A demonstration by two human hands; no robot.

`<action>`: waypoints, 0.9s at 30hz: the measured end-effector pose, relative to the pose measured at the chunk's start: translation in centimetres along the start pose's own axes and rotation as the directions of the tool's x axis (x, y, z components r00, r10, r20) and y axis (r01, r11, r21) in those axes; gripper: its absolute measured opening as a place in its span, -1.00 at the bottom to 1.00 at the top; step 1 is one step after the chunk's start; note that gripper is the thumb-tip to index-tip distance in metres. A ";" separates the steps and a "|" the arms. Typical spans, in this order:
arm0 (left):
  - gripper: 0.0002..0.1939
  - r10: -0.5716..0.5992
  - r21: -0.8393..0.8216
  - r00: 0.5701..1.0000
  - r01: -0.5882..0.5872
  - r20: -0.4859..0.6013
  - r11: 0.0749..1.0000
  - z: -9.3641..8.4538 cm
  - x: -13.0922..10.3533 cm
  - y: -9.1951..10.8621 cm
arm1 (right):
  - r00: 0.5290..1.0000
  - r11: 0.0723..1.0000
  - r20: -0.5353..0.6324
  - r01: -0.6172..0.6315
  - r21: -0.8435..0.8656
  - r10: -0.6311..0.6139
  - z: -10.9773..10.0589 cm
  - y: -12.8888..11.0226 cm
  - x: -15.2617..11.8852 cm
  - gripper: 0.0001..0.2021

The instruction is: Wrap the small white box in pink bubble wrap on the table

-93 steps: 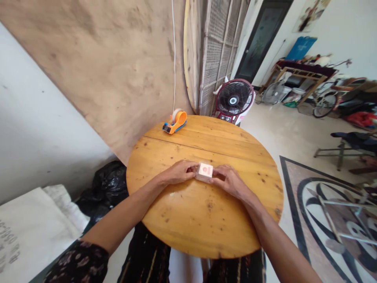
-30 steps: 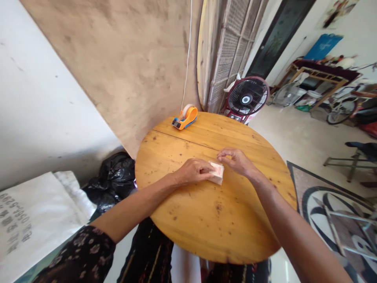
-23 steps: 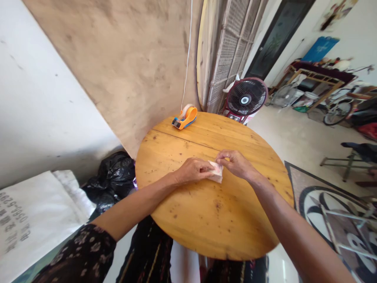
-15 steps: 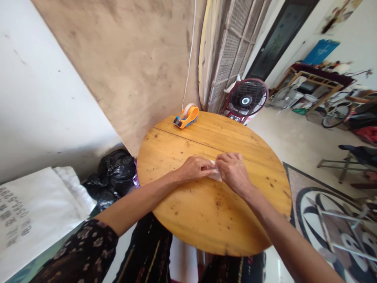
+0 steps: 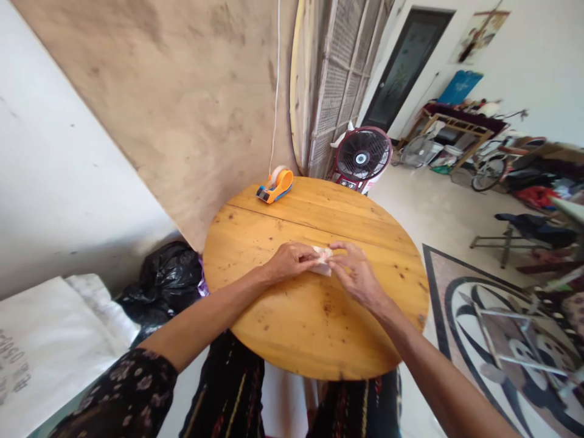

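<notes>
A small white packet (image 5: 323,267), pale pink on top, is between my hands just above or on the round wooden table (image 5: 292,340). My left hand (image 5: 289,261) grips its left side, thumb along the near edge and fingers curled behind. At the right end, the thumb and fingertips of my right hand (image 5: 356,272) pinch the packet's edge. The fingers cover parts of it, so its exact kind does not show. Toward the table's far edge stands an orange and blue tape dispenser (image 5: 276,185) with a roll of tape in it.
A dark red fan (image 5: 364,155) stands behind the table. Left of the table are black plastic bags (image 5: 171,277) and a white printed sack (image 5: 59,328). A brown board (image 5: 182,91) leans at the back left. Metal-framed seats (image 5: 524,237) stand on the right.
My right hand's fingers have loosened and drawn slightly apart, showing more of the packet's pale pink top. The left hand keeps its grip. The camera view has turned slightly right.
</notes>
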State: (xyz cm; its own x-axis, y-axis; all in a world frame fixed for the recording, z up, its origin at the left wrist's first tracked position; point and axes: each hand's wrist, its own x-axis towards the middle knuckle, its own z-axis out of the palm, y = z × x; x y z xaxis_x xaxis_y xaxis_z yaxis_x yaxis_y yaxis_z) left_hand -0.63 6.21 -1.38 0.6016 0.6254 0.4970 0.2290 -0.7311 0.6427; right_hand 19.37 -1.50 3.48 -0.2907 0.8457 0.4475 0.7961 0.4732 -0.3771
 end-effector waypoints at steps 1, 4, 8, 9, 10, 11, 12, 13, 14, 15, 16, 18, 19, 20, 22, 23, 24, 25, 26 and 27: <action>-0.80 -0.002 0.008 1.000 0.002 -0.003 1.000 0.0 0.0 0.0 | 0.996 0.993 -0.063 -0.060 0.099 0.067 -0.2 0.5 -0.3 -0.84; -0.73 0.010 0.044 1.000 -0.011 0.008 0.999 -0.2 0.0 0.1 | 0.963 0.956 -0.158 -0.177 0.232 0.217 -0.5 2.1 -1.2 -0.84; -0.63 -0.032 0.063 0.999 0.034 -0.035 0.997 -1.1 0.2 0.1 | 0.963 0.933 -0.027 -0.251 0.256 0.266 0.4 3.3 -1.9 -0.65; -0.62 -0.039 0.074 0.998 0.042 -0.038 0.996 -1.4 0.2 0.1 | 0.963 0.931 0.007 -0.261 0.255 0.268 0.7 3.4 -1.9 -0.58; -0.59 -0.040 0.085 0.999 0.042 -0.029 0.996 -1.6 0.3 0.1 | 0.963 0.931 0.035 -0.267 0.249 0.267 1.1 3.4 -2.0 -0.51; -0.56 -0.032 0.092 0.999 0.033 -0.011 0.995 -1.8 0.3 0.1 | 0.963 0.932 0.057 -0.271 0.241 0.265 1.4 3.5 -2.0 -0.44; -0.51 -0.019 0.095 1.000 0.018 0.012 0.995 -1.9 0.3 0.0 | 0.961 0.934 0.075 -0.275 0.230 0.265 1.7 3.5 -2.0 -0.38; -0.48 -0.006 0.097 0.999 0.003 0.035 0.995 -2.0 0.3 0.0 | 0.960 0.934 0.094 -0.280 0.220 0.266 1.9 3.4 -1.9 -0.33; -0.46 0.004 0.098 0.999 -0.009 0.054 0.995 -2.0 0.3 -0.1 | 0.957 0.934 0.111 -0.288 0.211 0.269 2.1 3.4 -1.9 -0.29; -0.45 0.011 0.102 0.997 -0.019 0.070 0.995 -2.0 0.3 -0.2 | 0.953 0.933 0.124 -0.296 0.205 0.275 2.2 3.4 -1.8 -0.27; -0.46 0.019 0.109 0.996 -0.028 0.083 0.994 -1.9 0.3 -0.2 | 0.951 0.932 0.132 -0.301 0.201 0.279 2.2 3.3 -1.7 -0.25; -0.51 0.026 0.118 0.994 -0.039 0.110 0.992 -1.7 0.3 -0.3 | 0.950 0.934 0.143 -0.301 0.192 0.277 2.3 3.2 -1.6 -0.23; -0.54 0.025 0.118 0.993 -0.039 0.119 0.992 -1.6 0.3 -0.3 | 0.950 0.936 0.147 -0.299 0.183 0.275 2.4 3.1 -1.5 -0.23; -0.57 0.022 0.117 0.992 -0.037 0.124 0.992 -1.5 0.3 -0.4 | 0.949 0.938 0.150 -0.301 0.173 0.277 2.5 3.1 -1.4 -0.23; -0.62 0.023 0.121 0.993 -0.037 0.116 0.992 -1.4 0.3 -0.5 | 0.946 0.937 0.152 -0.311 0.159 0.288 2.7 3.1 -1.3 -0.26; -0.64 0.031 0.125 0.994 -0.045 0.107 0.991 -1.3 0.2 -0.6 | 0.945 0.936 0.147 -0.314 0.157 0.293 2.9 3.1 -1.3 -0.29; -0.66 0.044 0.131 0.994 -0.057 0.098 0.990 -1.2 0.2 -0.7 | 0.946 0.936 0.135 -0.314 0.157 0.294 3.1 3.1 -1.2 -0.33; -0.67 0.060 0.136 0.994 -0.072 0.090 0.988 -1.2 0.3 -0.8 | 0.949 0.938 0.118 -0.308 0.160 0.291 3.3 3.2 -1.2 -0.37; -0.68 0.076 0.141 0.994 -0.087 0.082 0.986 -1.1 0.3 -0.9 | 0.954 0.940 0.100 -0.297 0.166 0.284 3.5 3.2 -1.3 -0.41; -0.69 0.090 0.147 0.993 -0.100 0.072 0.984 -1.0 0.3 -0.9 | 0.958 0.943 0.080 -0.285 0.172 0.275 3.8 3.2 -1.3 -0.44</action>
State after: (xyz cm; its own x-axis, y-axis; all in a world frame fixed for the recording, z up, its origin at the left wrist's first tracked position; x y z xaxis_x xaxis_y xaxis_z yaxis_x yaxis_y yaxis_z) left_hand -1.46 7.31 -1.25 0.6733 0.5359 0.5094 0.2783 -0.8220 0.4970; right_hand 20.31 -0.15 -1.36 -0.1020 0.9602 0.2600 0.7424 0.2475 -0.6225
